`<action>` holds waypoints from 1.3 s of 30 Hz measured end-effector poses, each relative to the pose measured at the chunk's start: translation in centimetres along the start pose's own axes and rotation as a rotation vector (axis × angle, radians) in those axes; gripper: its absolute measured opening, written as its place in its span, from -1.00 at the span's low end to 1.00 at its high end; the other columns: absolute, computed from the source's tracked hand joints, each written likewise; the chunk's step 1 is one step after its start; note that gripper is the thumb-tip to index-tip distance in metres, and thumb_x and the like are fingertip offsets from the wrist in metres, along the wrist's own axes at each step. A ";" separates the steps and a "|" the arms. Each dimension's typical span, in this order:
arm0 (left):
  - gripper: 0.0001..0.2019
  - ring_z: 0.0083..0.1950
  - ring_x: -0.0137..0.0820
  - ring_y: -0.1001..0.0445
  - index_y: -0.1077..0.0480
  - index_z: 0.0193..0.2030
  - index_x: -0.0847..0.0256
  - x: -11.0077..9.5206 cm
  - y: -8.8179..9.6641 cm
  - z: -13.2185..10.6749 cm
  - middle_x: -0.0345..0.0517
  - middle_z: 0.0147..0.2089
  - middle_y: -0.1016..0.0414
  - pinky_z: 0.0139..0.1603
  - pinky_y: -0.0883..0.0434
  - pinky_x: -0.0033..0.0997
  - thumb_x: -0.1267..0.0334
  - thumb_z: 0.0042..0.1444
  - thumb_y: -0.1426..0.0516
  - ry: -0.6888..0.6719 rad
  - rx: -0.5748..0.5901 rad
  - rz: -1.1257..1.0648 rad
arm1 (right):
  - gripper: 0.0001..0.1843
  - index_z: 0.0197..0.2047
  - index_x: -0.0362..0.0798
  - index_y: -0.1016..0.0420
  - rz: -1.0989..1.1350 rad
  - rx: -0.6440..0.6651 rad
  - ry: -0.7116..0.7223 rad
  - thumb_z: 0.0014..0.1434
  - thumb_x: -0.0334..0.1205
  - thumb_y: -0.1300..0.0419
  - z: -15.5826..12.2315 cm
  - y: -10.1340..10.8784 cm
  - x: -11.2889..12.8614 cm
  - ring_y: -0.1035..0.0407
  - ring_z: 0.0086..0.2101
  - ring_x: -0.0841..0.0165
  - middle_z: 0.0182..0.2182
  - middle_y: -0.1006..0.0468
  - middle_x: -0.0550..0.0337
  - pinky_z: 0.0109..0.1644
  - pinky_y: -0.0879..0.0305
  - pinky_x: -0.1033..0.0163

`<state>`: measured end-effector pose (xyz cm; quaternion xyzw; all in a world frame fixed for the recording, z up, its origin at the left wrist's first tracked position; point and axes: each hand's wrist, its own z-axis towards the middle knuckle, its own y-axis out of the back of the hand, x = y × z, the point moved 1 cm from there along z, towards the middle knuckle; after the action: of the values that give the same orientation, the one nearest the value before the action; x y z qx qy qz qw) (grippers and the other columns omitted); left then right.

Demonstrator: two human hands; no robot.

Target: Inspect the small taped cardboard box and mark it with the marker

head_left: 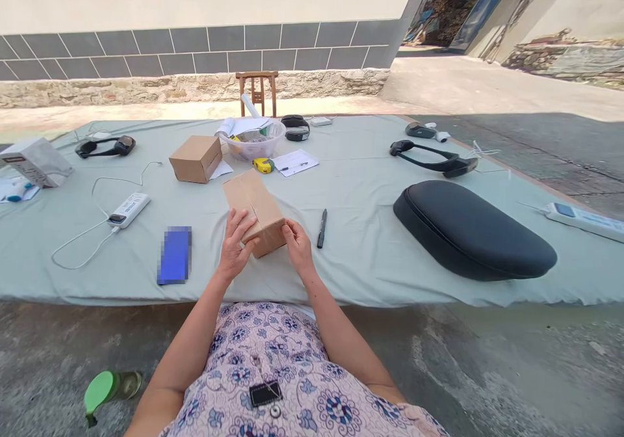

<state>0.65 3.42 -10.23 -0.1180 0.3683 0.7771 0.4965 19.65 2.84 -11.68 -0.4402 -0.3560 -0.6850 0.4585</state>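
A closed cardboard box (258, 203) is tilted on the table in front of me, with a seam along its top. My left hand (236, 245) grips its near left side, fingers spread over the top and thumb against the near face. At the near right corner, my right hand (297, 242) pinches the box's edge between thumb and fingers. Whether a flap or tape is between those fingertips cannot be made out. To the right of my right hand lies a black pen (322, 229). A phone with a blurred blue screen (175, 255) lies to the left.
Behind stand another cardboard box (192, 157), a plastic basket (253, 145) of items and a yellow tape measure (263, 165) beside paper (296, 162). A black padded case (468, 229) lies right, near a black headset (433, 158). A cabled power strip (129, 209) is left.
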 end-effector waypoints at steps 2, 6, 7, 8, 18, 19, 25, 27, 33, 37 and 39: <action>-0.61 0.57 -0.12 0.07 -0.41 0.21 0.13 0.1 0.3 -0.6 0.10 0.39 -0.29 0.51 -0.05 0.12 0.05 0.32 -0.11 0.024 -0.055 -0.025 | -0.36 0.03 -0.04 -0.56 -0.001 0.020 -0.032 0.20 0.32 -0.12 -0.3 0.0 -0.9 -0.46 0.01 0.17 -0.01 -0.58 -0.05 0.07 -0.44 0.03; -0.59 0.56 -0.14 0.03 -0.41 0.22 0.10 -0.5 0.9 -1.1 0.08 0.40 -0.30 0.52 -0.06 0.05 0.01 0.32 -0.10 0.128 -0.123 -0.078 | -0.41 0.05 0.00 -0.57 0.024 0.024 -0.038 0.18 0.27 -0.17 -0.9 0.0 -1.8 -0.48 -0.03 0.20 0.02 -0.56 -0.02 0.02 -0.47 0.08; -0.59 0.56 -0.15 0.02 -0.41 0.22 0.10 -0.8 1.1 -1.1 0.08 0.40 -0.30 0.52 -0.05 0.03 0.00 0.32 -0.10 0.155 -0.139 -0.099 | -0.43 0.04 0.00 -0.57 0.045 0.024 -0.024 0.19 0.25 -0.17 -1.0 0.1 -1.8 -0.48 -0.05 0.22 0.01 -0.56 -0.01 0.00 -0.48 0.09; -0.58 0.56 -0.16 0.01 -0.41 0.22 0.10 -1.2 1.2 -1.0 0.07 0.40 -0.30 0.52 -0.06 0.00 -0.01 0.31 -0.10 0.182 -0.159 -0.122 | -0.46 0.02 -0.01 -0.57 0.066 0.014 -0.004 0.19 0.22 -0.17 -1.0 0.3 -1.6 -0.49 -0.08 0.24 0.00 -0.55 -0.01 -0.02 -0.48 0.10; -0.40 0.15 -0.25 -0.50 -0.25 0.22 0.10 -4.0 1.7 0.1 0.07 0.22 -0.43 -0.15 -0.57 -0.43 -0.25 0.21 -0.08 0.742 -0.433 -0.452 | -0.01 0.46 0.14 0.04 -0.224 0.058 0.407 0.11 0.18 -0.32 -2.7 1.4 4.7 -0.35 0.13 0.08 0.35 -0.21 -0.11 0.12 -0.44 -0.07; -0.39 0.13 -0.25 -0.50 -0.23 0.22 0.10 -4.1 1.7 0.1 0.08 0.22 -0.43 -0.21 -0.57 -0.45 -0.26 0.19 -0.09 0.793 -0.448 -0.485 | 0.10 0.48 0.14 0.13 -0.285 0.094 0.463 0.06 0.22 -0.36 -2.9 1.2 5.1 -0.28 0.21 0.01 0.39 -0.13 -0.14 0.19 -0.38 -0.15; -0.22 0.24 -0.19 -0.45 -0.05 0.36 0.08 -5.5 1.9 0.0 0.16 0.32 -0.31 0.02 -0.56 -0.34 -0.08 0.10 -0.28 0.718 -0.338 -0.411 | 0.14 0.50 0.16 0.22 -0.450 0.111 0.514 0.07 0.18 -0.37 -3.3 0.5 5.7 -0.01 0.39 -0.08 0.46 0.06 -0.12 0.35 -0.19 -0.28; -0.13 0.29 -0.15 -0.41 -0.03 0.39 0.06 -5.9 1.8 -0.1 0.15 0.37 -0.26 0.09 -0.54 -0.31 -0.01 0.01 -0.35 0.658 -0.286 -0.331 | 0.08 0.50 0.14 0.23 -0.429 0.072 0.485 0.13 0.11 -0.34 -3.3 0.6 5.6 -0.03 0.39 -0.04 0.45 0.01 -0.12 0.35 -0.21 -0.25; -0.03 0.32 -0.08 -0.35 -0.08 0.38 0.03 -6.6 1.7 -0.1 0.10 0.39 -0.20 0.12 -0.54 -0.21 0.06 -0.15 -0.44 0.627 -0.201 -0.220 | 0.02 0.51 0.14 0.24 -0.414 0.049 0.473 0.18 0.03 -0.29 -3.7 0.7 5.5 0.03 0.42 -0.02 0.45 0.02 -0.11 0.41 -0.10 -0.30; 0.05 0.37 -0.04 -0.28 -0.03 0.40 0.04 -6.7 1.7 -0.2 0.12 0.39 -0.20 0.20 -0.49 -0.12 0.06 -0.20 -0.45 0.621 -0.171 -0.199 | -0.04 0.51 0.13 0.24 -0.387 0.050 0.475 0.23 -0.01 -0.24 -3.8 0.6 5.5 0.07 0.43 0.02 0.47 0.07 -0.09 0.43 -0.07 -0.28; 0.02 0.37 -0.06 -0.29 -0.03 0.39 0.06 -6.6 1.6 -0.3 0.13 0.38 -0.21 0.21 -0.48 -0.13 0.05 -0.18 -0.44 0.619 -0.175 -0.226 | -0.04 0.51 0.13 0.23 -0.374 0.062 0.468 0.22 0.00 -0.24 -3.9 0.7 5.6 0.09 0.44 0.03 0.48 0.09 -0.08 0.44 -0.06 -0.27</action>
<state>2.41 -1.71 -6.08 -0.4305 0.4178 0.6732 0.4324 18.19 -2.58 -7.84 -0.1830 -0.3363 -0.8293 0.4070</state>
